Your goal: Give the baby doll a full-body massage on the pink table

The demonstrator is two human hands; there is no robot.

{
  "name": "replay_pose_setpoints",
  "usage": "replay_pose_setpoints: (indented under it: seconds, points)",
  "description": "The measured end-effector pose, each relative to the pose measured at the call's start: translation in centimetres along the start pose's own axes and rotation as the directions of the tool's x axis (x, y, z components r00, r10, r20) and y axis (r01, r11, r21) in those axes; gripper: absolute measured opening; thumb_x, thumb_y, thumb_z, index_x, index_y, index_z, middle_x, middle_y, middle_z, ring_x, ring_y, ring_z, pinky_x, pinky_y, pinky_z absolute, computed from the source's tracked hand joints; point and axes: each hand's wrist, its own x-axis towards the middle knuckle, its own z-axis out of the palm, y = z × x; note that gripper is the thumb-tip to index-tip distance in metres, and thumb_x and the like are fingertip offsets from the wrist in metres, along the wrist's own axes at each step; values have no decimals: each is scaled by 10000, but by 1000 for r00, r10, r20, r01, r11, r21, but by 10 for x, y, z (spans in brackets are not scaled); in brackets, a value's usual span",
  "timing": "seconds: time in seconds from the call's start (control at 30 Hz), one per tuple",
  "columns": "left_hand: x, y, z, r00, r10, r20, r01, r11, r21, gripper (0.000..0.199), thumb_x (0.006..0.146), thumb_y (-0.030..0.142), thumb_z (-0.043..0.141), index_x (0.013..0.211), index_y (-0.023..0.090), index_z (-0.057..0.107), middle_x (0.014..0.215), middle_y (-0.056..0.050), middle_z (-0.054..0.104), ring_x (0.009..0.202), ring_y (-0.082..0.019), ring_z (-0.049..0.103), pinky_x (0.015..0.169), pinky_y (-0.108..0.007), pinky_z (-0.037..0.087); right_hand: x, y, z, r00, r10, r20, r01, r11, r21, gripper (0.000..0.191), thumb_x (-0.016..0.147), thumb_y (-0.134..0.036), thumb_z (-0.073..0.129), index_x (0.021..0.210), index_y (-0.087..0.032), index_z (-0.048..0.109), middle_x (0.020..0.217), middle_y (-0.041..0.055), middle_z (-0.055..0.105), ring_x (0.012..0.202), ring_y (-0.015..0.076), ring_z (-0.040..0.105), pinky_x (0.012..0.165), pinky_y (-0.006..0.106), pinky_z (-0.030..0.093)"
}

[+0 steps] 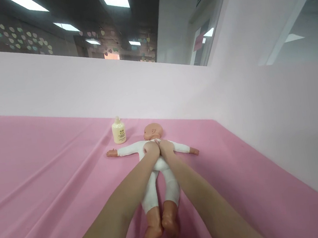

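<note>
A baby doll [161,164] in a white bodysuit lies stretched out ahead of me, arms spread to both sides and bare feet towards me. Its bald head [153,129] is turned to the left; it seems to lie on its front. My left hand [151,148] and my right hand [166,146] rest side by side on its upper torso, close together at the middle. The fingers are mostly hidden behind the hands and wrists, so their shape is unclear. Beyond the doll's left-side outstretched arm stands a cream pump bottle [119,131] with dark print.
A pink sheet [67,176] with soft folds covers the surface under the doll. White walls [85,85] border it at the back and right. Above the back wall is a window [136,25] with ceiling lights and heart-shaped decorations showing in it.
</note>
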Motion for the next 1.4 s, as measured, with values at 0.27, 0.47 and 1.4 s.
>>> replay_pose_setpoints:
  seconds: [0.27, 0.47, 1.4]
  points:
    - [-29, -21, 22, 893, 147, -426, -152, 988, 23, 454, 1016, 284, 243, 1226, 92, 598, 1294, -214, 602, 1238, -335, 535, 1023, -489, 414, -15, 6, 16, 939, -58, -338, 35, 997, -74, 563, 1030, -456, 191, 1397, -133, 470, 1397, 224, 510, 1282, 324, 445, 1083, 474, 288]
    - [-15, -35, 39, 861, 65, -504, -126, 988, -87, 621, 992, 434, 287, 1464, 42, 384, 1568, -221, 337, 1449, -342, 307, 1196, -496, 188, 2, 25, 26, 987, 13, -161, -5, 999, 50, 669, 1012, -519, 197, 1507, -98, 356, 1516, 195, 421, 1410, 304, 341, 1164, 421, 180]
    - [-5, -163, 11, 943, 28, -332, 1, 996, 86, 589, 1005, 471, 255, 1316, 72, 558, 1363, -217, 578, 1411, -371, 346, 1159, -587, 158, -31, 110, -10, 976, 76, -206, -107, 984, -142, 484, 1010, -308, 249, 1175, -98, 652, 1262, 240, 626, 1233, 322, 515, 1109, 500, 181]
